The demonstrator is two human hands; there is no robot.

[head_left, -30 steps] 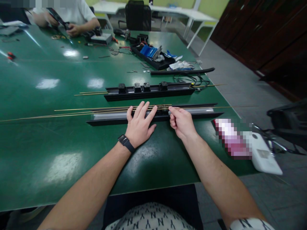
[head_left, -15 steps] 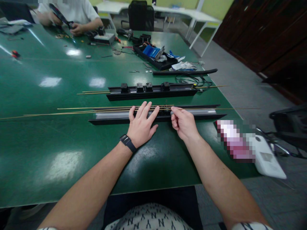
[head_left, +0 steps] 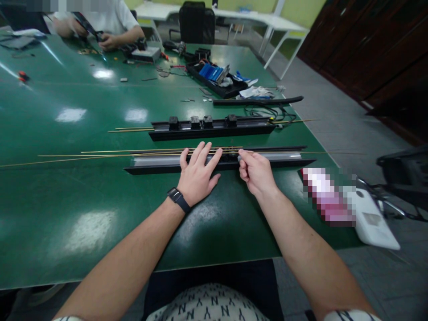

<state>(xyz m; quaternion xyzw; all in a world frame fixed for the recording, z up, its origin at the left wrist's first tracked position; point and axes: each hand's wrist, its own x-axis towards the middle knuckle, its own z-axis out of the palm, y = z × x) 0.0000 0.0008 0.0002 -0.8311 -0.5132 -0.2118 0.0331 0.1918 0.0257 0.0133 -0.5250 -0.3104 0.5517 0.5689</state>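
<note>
At frame centre the left hand lay flat, fingers spread, pressing the near black rail on the green table. Just right, the right hand pinched a thin brass rod lying along it. Farther up sat a second rail.
</note>
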